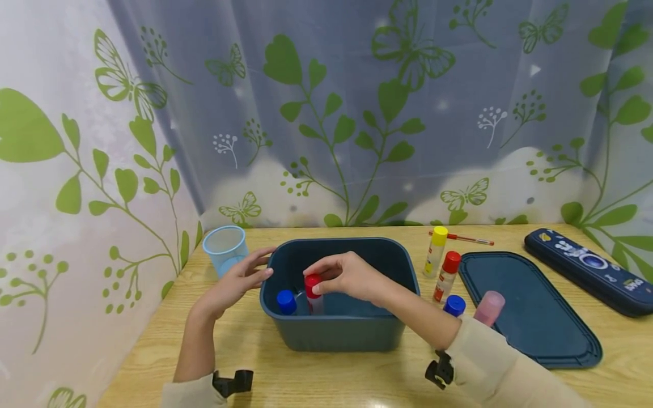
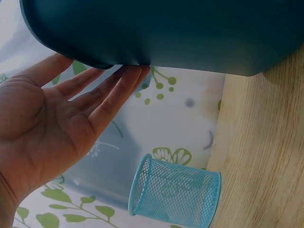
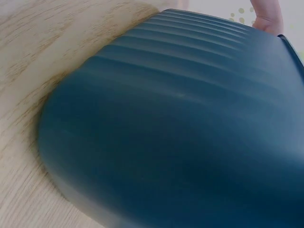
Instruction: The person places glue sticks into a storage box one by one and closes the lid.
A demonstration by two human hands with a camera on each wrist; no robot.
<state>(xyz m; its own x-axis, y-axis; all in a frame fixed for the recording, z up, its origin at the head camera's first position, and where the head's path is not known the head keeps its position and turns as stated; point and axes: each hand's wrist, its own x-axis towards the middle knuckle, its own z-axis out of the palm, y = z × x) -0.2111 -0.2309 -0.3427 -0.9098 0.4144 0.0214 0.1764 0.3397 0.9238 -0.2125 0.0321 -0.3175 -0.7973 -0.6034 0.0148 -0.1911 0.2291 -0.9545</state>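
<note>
The bin [image 1: 339, 328] was a smooth, dark teal plastic tub with rounded corners and faint ribs along its wall, standing on the pale wood-grain bench [image 1: 285, 374]. Inside it stood a blue-capped stick [image 1: 287, 302] and a red-capped stick [image 1: 313, 294]. The right hand [image 1: 347, 276] reached over the rim, its grip narrow, fingertips pinching the red cap. The left hand [image 1: 240, 280] lay flat against the bin's left wall, fingers straight, its grip wide and holding nothing.

Just left of that hand stood a light blue wire-mesh cup [image 1: 225, 249], round and see-through. To the right of the bin stood a yellow-capped stick [image 1: 435, 252] and another red-capped stick [image 1: 447, 276], with a blue cap [image 1: 454, 305] and a pink one [image 1: 488, 308] partly hidden behind the right sleeve [image 1: 500, 362]. The bin's flat lid [image 1: 541, 317] lay beside them, and a dark pencil case [image 1: 592, 271] farther right. A thin pencil [image 1: 466, 238] lay near the leafy curtain [image 1: 357, 113].
</note>
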